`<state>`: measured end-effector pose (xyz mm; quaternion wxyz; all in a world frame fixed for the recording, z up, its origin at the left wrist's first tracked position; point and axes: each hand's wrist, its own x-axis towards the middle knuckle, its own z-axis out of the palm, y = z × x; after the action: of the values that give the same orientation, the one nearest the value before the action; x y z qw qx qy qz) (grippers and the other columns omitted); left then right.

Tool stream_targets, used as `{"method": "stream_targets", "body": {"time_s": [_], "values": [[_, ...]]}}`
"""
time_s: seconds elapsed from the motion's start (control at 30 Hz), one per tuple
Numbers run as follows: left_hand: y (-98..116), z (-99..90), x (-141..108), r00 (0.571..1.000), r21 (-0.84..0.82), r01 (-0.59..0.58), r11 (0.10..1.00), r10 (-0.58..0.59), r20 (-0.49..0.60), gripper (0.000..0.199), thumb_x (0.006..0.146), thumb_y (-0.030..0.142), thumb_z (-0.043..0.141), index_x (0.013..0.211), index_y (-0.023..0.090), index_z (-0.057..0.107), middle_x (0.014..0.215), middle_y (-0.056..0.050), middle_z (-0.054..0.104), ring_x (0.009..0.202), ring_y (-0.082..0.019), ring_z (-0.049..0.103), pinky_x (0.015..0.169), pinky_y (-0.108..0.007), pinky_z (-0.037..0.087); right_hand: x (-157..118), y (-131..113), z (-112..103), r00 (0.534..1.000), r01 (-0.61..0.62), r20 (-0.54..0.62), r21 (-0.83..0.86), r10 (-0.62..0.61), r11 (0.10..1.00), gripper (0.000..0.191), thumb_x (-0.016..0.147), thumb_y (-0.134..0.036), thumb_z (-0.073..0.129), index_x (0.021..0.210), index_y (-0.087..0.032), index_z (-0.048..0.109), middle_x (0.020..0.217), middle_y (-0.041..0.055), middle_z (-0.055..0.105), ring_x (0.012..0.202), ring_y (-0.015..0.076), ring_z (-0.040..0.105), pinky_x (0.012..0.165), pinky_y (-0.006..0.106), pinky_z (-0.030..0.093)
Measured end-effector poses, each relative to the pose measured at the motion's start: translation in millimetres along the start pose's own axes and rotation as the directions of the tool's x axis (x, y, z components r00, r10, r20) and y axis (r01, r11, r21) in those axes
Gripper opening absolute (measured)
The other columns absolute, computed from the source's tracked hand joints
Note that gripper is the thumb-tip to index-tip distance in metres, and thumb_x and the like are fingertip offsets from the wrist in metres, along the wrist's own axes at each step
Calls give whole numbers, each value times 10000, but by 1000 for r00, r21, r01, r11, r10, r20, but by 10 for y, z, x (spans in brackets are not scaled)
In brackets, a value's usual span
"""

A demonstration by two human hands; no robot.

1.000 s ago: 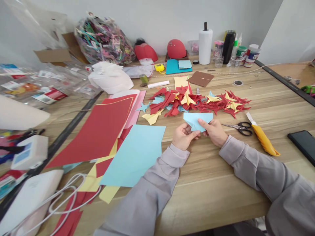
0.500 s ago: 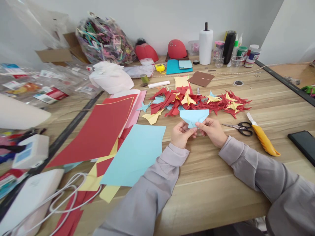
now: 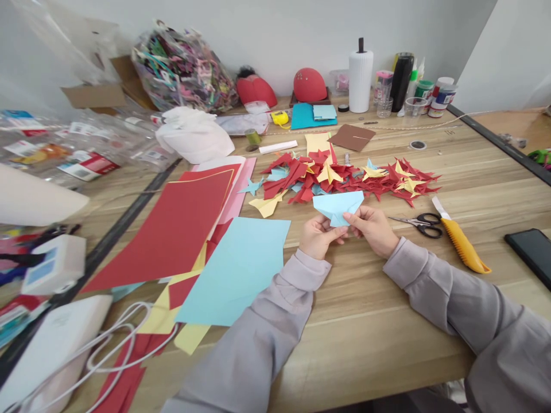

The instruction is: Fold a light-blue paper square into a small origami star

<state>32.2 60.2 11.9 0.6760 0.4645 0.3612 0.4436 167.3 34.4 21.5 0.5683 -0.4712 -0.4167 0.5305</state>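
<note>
Blue paper stretches crosswise, narrow side nearest, pinched by left hand and right hand.

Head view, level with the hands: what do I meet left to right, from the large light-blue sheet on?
Large light-blue sheet, left hand, right hand (both hold the folded light-blue paper), black-handled scissors, yellow-handled tool, dark phone.

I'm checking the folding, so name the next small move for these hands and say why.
Perhaps have the right hand press its thumb along the crease of the folded light blue paper. That thumb lies on the folded part, and the left hand also grips the paper low down, which should steady it.
</note>
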Motion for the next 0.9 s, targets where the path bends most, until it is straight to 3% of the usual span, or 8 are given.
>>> {"method": "stream_targets", "body": {"time_s": [0.27, 0.53, 0.77, 0.9], "values": [[29, 41, -28, 997, -111, -12, 994, 4, -74, 430, 472, 292, 872, 820, 141, 670, 754, -28, 708, 633, -146, 648, 520, -241, 544, 21, 32, -15, 1000, 22, 14, 43, -22, 999, 466, 586, -578, 757, 578, -170, 530, 459, -61, 491, 397, 57, 400, 407, 216, 313], [-19, 6, 30, 991, -152, -56, 987, 36, -132, 359, 392, 278, 895, 610, 141, 645, 543, 35, 616, 525, -85, 564, 530, -212, 510, 23, 40, -16, 1000, 22, 19, -25, -22, 999, 466, 582, -577, 757, 608, -166, 539, 483, -64, 493, 419, 61, 420, 421, 216, 336], [12, 14, 19, 985, -193, -25, 981, -8, -172, 364, 415, 333, 888, 543, 145, 605, 497, 26, 611, 452, -69, 520, 468, -192, 424, -13, 79, -11, 983, 70, 179, -176, -38, 982, 443, 589, -559, 759, 638, -156, 583, 548, -36, 555, 484, 72, 461, 479, 225, 375], [10, 9, 18, 988, -160, -20, 987, -5, -153, 353, 425, 344, 883, 569, 149, 626, 474, 38, 586, 439, -76, 509, 452, -203, 401, -25, 77, 2, 973, 81, 226, -152, -46, 985, 444, 584, -553, 765, 620, -156, 567, 543, -38, 542, 499, 71, 459, 496, 223, 383]]}}
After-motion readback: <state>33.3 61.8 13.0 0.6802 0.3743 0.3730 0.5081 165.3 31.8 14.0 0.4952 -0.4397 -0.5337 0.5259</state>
